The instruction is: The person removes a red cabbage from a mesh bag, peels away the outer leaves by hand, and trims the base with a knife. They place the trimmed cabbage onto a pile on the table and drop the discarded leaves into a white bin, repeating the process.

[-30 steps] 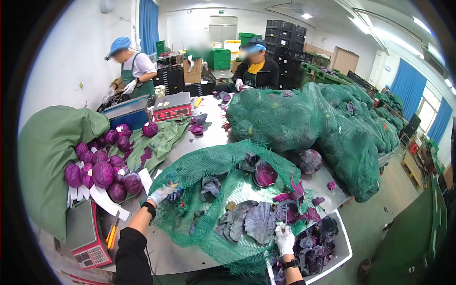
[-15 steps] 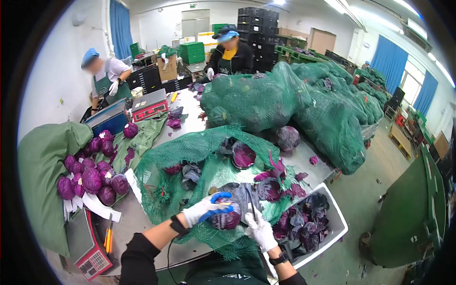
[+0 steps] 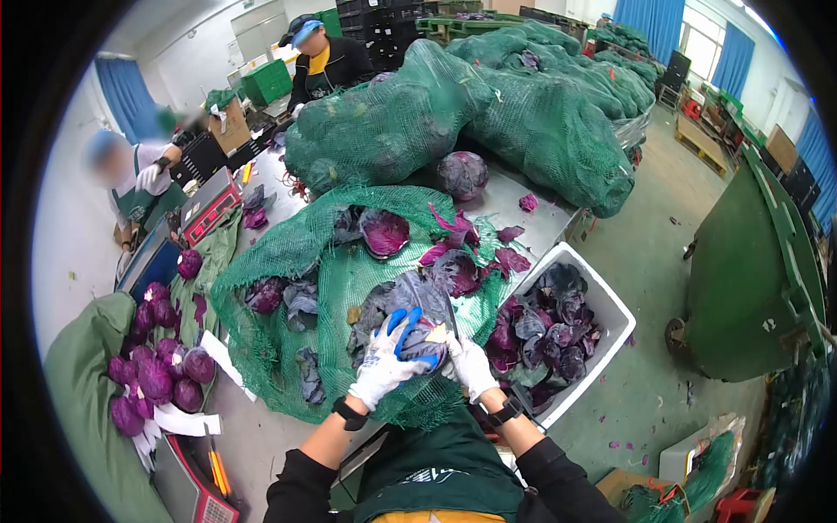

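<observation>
A red cabbage [image 3: 425, 336] with a pale cut stem end lies on the green mesh in front of me. My left hand [image 3: 390, 357], in a white glove with blue fingertips, is spread over its near left side. At its right side, my right hand [image 3: 472, 366], gloved in white, is closed around a knife whose thin blade [image 3: 451, 321] shows only in part. Dark outer leaves [image 3: 405, 295] spread behind the cabbage. The green mesh bag [image 3: 261, 349] also carries loose leaves and another cabbage [image 3: 265, 295].
A white bin [image 3: 621, 324] of leaves stands at right. Full mesh sacks [image 3: 375, 131] cover the table's back, beside a loose cabbage [image 3: 462, 175]. Peeled cabbages [image 3: 155, 381] lie on green cloth at left, near a red scale [image 3: 209, 506]. Two people work beyond; a green cart [image 3: 750, 288] stands right.
My view has tilted down and turned right. My left hand has moved from the cabbage's left side to over it, fingers more spread. The right hand has come closer to the cabbage.
</observation>
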`<state>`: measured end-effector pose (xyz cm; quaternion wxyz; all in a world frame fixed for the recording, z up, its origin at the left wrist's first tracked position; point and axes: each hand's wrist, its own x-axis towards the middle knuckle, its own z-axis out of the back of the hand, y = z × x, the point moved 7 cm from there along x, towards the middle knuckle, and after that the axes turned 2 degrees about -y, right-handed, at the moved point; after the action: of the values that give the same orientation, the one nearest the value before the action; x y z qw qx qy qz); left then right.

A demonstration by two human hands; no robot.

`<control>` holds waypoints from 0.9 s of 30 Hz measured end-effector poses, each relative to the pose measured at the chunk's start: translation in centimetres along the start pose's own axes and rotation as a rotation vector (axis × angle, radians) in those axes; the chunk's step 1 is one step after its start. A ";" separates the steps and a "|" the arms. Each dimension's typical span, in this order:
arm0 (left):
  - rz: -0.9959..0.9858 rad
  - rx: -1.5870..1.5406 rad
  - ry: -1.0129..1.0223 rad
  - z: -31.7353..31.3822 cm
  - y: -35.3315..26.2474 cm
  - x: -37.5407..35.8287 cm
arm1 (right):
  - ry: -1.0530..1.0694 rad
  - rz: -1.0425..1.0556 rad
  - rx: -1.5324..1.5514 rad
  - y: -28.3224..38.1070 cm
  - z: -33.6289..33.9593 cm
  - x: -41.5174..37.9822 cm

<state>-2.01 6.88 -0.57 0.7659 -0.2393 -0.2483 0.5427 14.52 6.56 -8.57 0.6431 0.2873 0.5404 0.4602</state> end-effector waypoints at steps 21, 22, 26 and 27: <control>-0.047 -0.014 -0.301 -2.7 -1.0 4.6 | -0.446 0.625 -0.536 0.4 2.4 -1.5; -0.047 -0.020 -0.299 -2.8 -1.2 4.6 | -0.433 0.673 -0.582 0.4 2.0 -0.9; -0.148 -0.032 -0.302 -2.5 -2.0 3.9 | -0.282 0.570 -0.707 0.5 1.7 3.0; -0.160 -0.111 -0.290 -2.1 -1.6 3.4 | -0.261 0.577 -0.717 0.5 1.5 3.5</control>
<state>1.47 9.40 -0.75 0.7485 -0.1796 -0.4040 0.4942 15.78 10.09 -9.25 0.6101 0.2411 0.1603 0.7375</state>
